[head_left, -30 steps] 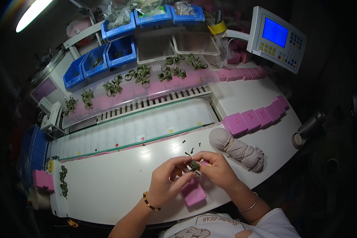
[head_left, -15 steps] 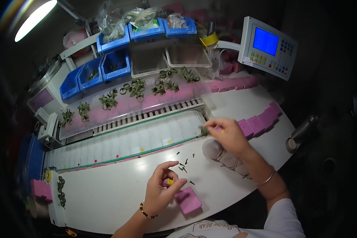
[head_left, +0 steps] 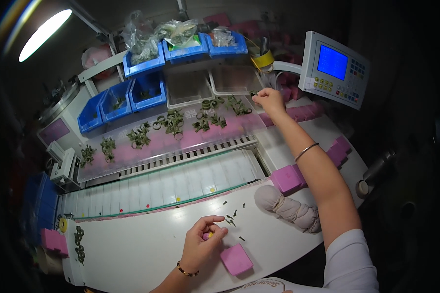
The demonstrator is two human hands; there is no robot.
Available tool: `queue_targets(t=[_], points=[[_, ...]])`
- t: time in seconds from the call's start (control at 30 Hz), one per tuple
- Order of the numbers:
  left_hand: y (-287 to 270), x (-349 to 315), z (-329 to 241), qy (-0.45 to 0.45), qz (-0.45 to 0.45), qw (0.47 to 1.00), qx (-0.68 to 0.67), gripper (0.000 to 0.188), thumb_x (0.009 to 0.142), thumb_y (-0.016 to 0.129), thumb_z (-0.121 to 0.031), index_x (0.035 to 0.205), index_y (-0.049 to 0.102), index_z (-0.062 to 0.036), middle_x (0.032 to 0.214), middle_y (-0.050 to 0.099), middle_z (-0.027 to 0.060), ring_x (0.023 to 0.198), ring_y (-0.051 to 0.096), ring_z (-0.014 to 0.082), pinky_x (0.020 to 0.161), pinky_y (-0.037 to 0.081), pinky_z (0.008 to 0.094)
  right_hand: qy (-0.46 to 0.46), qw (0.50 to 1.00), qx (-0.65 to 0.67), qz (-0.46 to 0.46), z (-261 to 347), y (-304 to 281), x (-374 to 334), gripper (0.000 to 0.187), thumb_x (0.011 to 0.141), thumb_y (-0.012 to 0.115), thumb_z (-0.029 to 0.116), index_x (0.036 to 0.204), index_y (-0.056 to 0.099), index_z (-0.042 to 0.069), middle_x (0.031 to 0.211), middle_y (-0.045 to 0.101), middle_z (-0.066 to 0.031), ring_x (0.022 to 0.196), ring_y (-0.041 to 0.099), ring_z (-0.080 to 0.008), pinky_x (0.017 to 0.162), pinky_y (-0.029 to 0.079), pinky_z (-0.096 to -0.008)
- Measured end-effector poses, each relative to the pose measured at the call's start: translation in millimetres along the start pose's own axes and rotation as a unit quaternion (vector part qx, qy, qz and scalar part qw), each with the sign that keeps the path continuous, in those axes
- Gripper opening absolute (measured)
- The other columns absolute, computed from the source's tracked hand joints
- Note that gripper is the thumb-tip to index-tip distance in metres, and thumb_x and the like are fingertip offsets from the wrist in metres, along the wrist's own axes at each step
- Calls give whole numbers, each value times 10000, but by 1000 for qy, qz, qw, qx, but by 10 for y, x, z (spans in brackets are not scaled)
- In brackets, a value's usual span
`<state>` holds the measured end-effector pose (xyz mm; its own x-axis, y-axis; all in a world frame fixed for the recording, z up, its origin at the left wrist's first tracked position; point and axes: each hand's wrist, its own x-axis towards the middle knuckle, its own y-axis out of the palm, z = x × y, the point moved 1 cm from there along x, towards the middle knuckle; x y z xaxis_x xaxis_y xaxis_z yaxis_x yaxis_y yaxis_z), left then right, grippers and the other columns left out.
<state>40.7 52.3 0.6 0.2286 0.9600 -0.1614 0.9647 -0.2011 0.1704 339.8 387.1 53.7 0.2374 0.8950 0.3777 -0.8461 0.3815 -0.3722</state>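
My left hand (head_left: 199, 245) is over the near part of the white table, fingers curled round a small pink-and-yellow piece (head_left: 208, 236), mostly hidden by them. Just right of it lies a square pink block (head_left: 236, 259). Several thin dark green slivers (head_left: 231, 219) are scattered beyond its fingertips. My right hand (head_left: 270, 101) is stretched far forward, by the right end of a clear plastic shelf (head_left: 132, 161). Its thumb and forefinger pinch a small dark green piece (head_left: 253, 94), too small to make out. Clusters of green ring-shaped pieces (head_left: 237, 105) lie on the shelf nearby.
Blue bins (head_left: 146, 95) and clear trays (head_left: 188, 90) stand behind the shelf. A row of white panels (head_left: 166, 190) crosses the table. A wrapped grey bundle (head_left: 288, 210) and pink blocks (head_left: 287, 179) lie under my right arm. A keypad screen unit (head_left: 333, 68) hangs at right.
My right hand has moved forward from beside the white panels to the shelf's right end, with the green piece in its fingers. The left hand stays near the pink block. The view has shifted slightly.
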Motion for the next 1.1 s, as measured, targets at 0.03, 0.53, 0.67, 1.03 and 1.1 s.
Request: queue_targets(t=[0.03,0.53,0.67,1.03,1.1], points=[[6,2,-9,0,1,1000,4,302,932,669,-46,1212,581,24,826,626,1,619,504,17,520,392,171,-24,998,-54,-10,10,21,33,152,765,784,201,844,735,81,786,729,-52,746,686,-187,681,516,-335],[-11,-21,4,-14,3,1000,-1,292,935,678,-61,1204,604,24,862,652,7,653,522,9,547,405,159,-152,937,-312,30,297,259,-17,179,795,704,133,962,768,138,961,736,-113,928,696,-321,809,551,-429],[18,-46,-43,-24,0,1000,-9,299,921,702,-78,1191,618,17,812,605,-30,686,522,11,626,431,164,-148,951,-267,37,219,239,-38,197,806,684,133,980,773,151,978,737,-111,938,696,-310,815,550,-431],[-150,17,111,-44,-2,976,-213,279,953,619,-54,1217,532,-33,915,592,46,794,571,132,651,467,275,264,857,441,-19,432,-142,-588,311,807,604,-52,1109,609,21,873,568,-56,789,581,-189,631,463,-284],[-122,37,92,-40,-61,955,-287,287,921,613,1,1190,522,-44,1052,576,88,885,588,170,734,506,308,281,825,489,23,486,-280,-913,349,799,524,-113,1126,558,3,937,533,-82,870,581,-222,703,469,-274]])
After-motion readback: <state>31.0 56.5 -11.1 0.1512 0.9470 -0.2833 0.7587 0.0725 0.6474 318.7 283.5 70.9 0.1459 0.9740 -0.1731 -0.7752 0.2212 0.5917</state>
